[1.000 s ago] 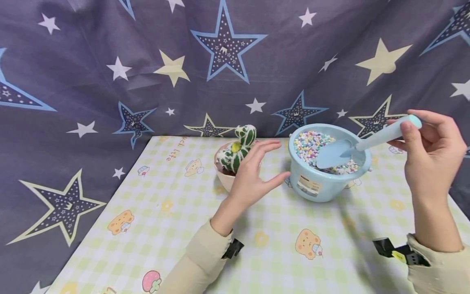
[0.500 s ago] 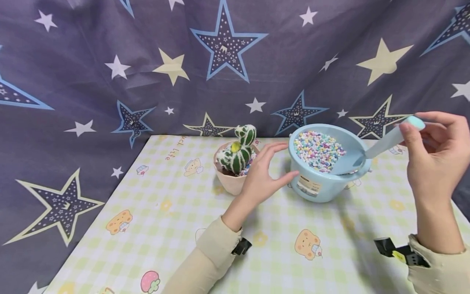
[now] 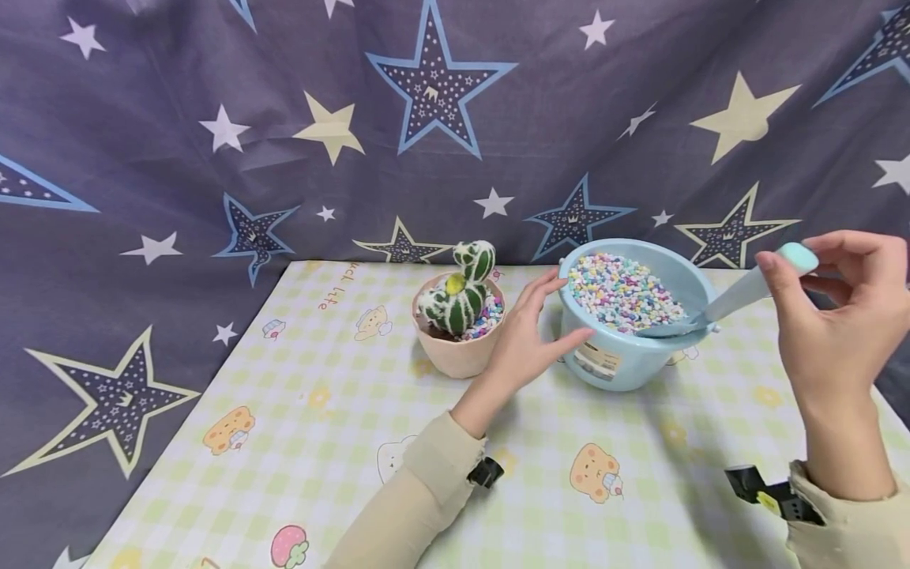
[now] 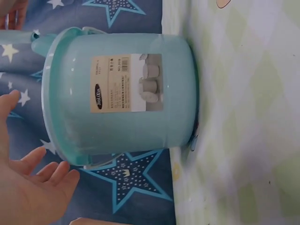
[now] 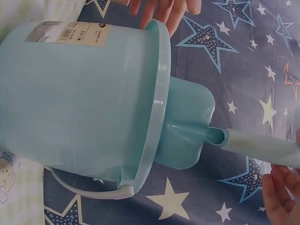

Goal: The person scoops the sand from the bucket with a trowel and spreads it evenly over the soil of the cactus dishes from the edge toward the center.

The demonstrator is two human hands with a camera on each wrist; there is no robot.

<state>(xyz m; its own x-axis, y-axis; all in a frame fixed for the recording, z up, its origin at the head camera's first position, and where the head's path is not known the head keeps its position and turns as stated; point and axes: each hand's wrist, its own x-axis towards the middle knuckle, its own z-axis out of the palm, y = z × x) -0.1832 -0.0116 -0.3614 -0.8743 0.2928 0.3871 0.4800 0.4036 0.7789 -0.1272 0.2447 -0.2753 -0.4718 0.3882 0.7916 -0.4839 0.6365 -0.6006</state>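
Note:
A light blue bucket (image 3: 604, 363) of small multicoloured pebbles (image 3: 622, 292) stands on the table at centre right. Its blue toy shovel (image 5: 187, 103) leans over the rim, the blade tip down among the pebbles in the head view. My right hand (image 3: 846, 308) pinches the end of the shovel's handle (image 3: 746, 292) between thumb and fingers. Beside the bucket's left rim, my left hand (image 3: 522, 336) has its thumb and fingers spread; whether the fingertips touch the rim, I cannot tell. The left wrist view shows that hand (image 4: 37, 192) near the rim too.
Left of my left hand is a pale pink pot (image 3: 458, 356) with a green, white-fuzzed cactus (image 3: 462, 304) and some coloured pebbles. A checked cloth (image 3: 320, 474) covers the table. Behind it hangs a dark star-patterned curtain (image 3: 284, 79). The bucket has a thin handle (image 5: 89, 192).
The shovel's blade has gone from lying above the pebbles to dipping in at the bucket's right side. My left hand has moved right, from the pot to the bucket's rim.

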